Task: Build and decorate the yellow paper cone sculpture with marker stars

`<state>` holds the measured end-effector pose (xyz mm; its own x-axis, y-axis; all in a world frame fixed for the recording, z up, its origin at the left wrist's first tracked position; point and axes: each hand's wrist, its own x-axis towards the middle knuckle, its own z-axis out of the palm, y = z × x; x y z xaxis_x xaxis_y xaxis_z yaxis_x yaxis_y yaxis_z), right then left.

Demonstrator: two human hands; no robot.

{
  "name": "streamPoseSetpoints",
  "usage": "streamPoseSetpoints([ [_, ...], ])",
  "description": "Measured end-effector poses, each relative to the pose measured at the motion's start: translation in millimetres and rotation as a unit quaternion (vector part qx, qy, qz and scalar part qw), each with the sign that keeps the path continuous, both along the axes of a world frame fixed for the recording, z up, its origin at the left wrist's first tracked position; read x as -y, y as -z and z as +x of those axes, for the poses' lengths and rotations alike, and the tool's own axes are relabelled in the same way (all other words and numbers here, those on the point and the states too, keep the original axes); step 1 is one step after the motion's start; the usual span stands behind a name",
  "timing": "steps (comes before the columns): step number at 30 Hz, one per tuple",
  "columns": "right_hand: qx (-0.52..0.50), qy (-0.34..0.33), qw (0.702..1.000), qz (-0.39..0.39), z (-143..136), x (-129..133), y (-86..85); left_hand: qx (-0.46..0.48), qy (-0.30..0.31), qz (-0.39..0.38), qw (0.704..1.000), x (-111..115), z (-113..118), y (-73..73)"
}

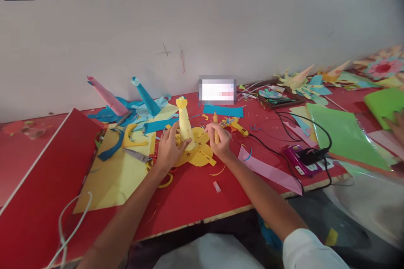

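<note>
A yellow paper cone (184, 124) with small printed marks stands upright on a yellow petal-shaped paper base (202, 157) with dark star marks. My left hand (170, 146) is closed around the cone's lower left side, thumb in front. To the right of it, my right hand (220, 139) grips an orange-brown pen-like stick (216, 130), held nearly upright over the base's right edge. The stick's lower end is hard to make out. A pair of scissors with yellow handles (139, 155) lies left of the base, partly behind my left forearm.
A yellow glue gun (238, 127) lies right of my hands, its cord running to a purple power strip (304, 159). Pink (109, 96) and blue (147, 96) paper cones stand at the back left. A red panel (47, 185) rises at left; another person's hand (396, 126) shows at right.
</note>
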<state>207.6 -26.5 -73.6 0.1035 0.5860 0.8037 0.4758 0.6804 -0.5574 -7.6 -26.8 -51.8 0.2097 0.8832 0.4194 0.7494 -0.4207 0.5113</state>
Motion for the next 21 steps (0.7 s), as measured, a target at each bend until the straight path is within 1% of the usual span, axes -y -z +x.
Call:
streamPoseSetpoints([
  [2, -0.037, 0.017, 0.999, -0.006, 2, 3, -1.4, -0.014, -0.014, -0.006, 1.000, 6, 0, 0.4],
  [4, -0.050, 0.015, 0.999, -0.017, 2, 6, -1.6, -0.029, -0.015, -0.006, 0.999, 9, 0, 1.4],
  [7, -0.024, -0.013, 0.999, -0.028, 0, 10, 0.9, -0.033, -0.010, -0.010, 0.999, 11, 0, 2.5],
  [10, 0.031, -0.028, 0.999, 0.005, 0, 10, 3.5, -0.022, -0.008, -0.009, 1.000, 12, 0, 0.2],
  [12, 0.050, -0.022, 0.998, 0.020, 2, 8, 3.8, -0.016, -0.009, 0.004, 1.000, 14, -1, -2.9],
  [15, 0.019, 0.005, 1.000, 0.002, 8, 4, 2.5, -0.008, -0.008, 0.015, 1.000, 15, -1, -6.7],
  [17, -0.008, 0.014, 1.000, -0.011, 10, 3, 1.8, -0.011, 0.000, 0.005, 1.000, 15, -1, -6.5],
  [19, -0.013, 0.008, 1.000, -0.018, 9, 2, 2.4, -0.024, 0.015, -0.009, 1.000, 14, 1, -3.7],
  [21, 0.005, -0.010, 1.000, -0.026, 6, 2, 4.5, -0.044, 0.031, -0.017, 0.998, 14, 3, 0.1],
])
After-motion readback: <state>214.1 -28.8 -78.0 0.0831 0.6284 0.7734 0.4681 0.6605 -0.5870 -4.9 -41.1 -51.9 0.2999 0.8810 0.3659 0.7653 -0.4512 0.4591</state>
